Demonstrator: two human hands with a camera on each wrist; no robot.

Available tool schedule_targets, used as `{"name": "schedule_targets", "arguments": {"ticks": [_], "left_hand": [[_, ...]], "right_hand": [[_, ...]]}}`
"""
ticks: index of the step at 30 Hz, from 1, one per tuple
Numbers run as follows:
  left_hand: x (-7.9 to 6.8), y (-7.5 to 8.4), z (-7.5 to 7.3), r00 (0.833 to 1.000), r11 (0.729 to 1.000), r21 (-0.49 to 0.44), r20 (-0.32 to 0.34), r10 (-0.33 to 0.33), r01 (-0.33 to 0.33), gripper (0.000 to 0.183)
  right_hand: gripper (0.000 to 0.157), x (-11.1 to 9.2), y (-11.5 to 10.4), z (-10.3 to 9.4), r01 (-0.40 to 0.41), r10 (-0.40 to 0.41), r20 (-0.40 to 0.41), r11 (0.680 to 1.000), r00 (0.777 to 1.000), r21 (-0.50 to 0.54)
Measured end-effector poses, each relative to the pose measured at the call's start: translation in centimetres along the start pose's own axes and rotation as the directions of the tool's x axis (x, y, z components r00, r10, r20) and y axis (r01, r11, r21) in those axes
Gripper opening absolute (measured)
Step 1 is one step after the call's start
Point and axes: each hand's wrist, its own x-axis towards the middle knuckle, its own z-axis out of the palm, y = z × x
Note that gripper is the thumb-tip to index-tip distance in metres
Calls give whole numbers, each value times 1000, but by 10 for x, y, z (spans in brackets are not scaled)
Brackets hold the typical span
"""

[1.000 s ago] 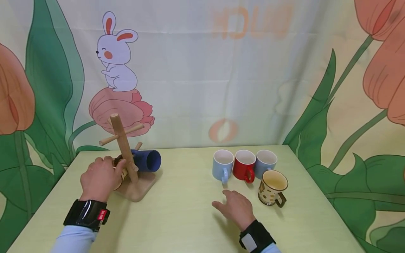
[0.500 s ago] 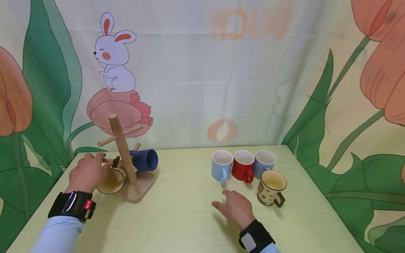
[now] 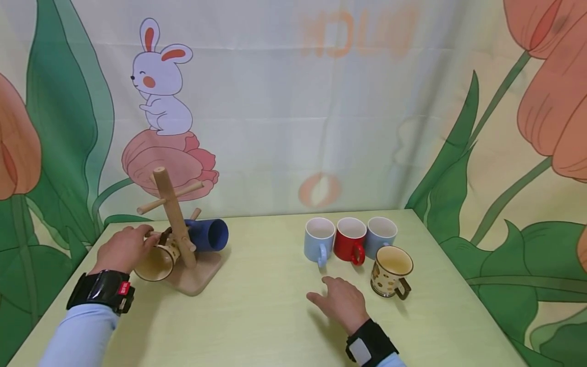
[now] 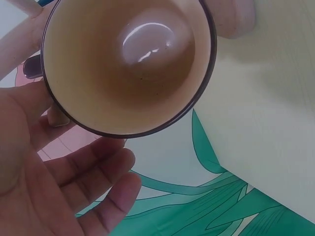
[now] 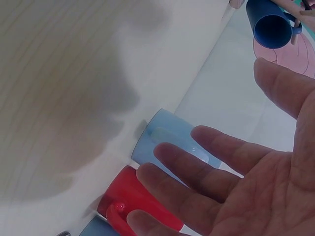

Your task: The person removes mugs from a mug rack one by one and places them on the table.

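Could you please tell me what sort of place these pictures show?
Probably a staged recording corner, not a kitchen in daily use: a fabric backdrop printed with a rabbit and tulips stands behind the pale table, and the person wears black wrist straps.

The left wrist view crops the cream mug (image 4: 130, 73) (at top).

Behind the pale yellow tabletop (image 3: 257, 306) hangs a printed cloth (image 3: 257, 112). On its left part, a white rabbit (image 3: 167, 81) with orange inner ears sits on a pink flower (image 3: 156, 160). Faint orange letters (image 3: 339, 33) run near the top, and a faint orange ring (image 3: 305, 191) shows lower down. A tulip (image 3: 18, 148) stands at the left edge beside tall green leaves (image 3: 64, 117); more tulips (image 3: 557, 112) fill the upper right.
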Motion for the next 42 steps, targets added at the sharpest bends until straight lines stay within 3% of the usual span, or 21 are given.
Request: {"name": "schedule_targets", "arguments": {"ticks": [30, 42], "left_hand": [[-13, 21, 0, 996, 997, 10, -57, -73, 74, 32], [-22, 36, 14, 973, 990, 5, -189, -136, 139, 41]], "right_hand": [[59, 0, 5, 5, -4, 4, -5, 1000, 1000, 5], [58, 0, 6, 4, -10, 10, -4, 1000, 1000, 3]]}}
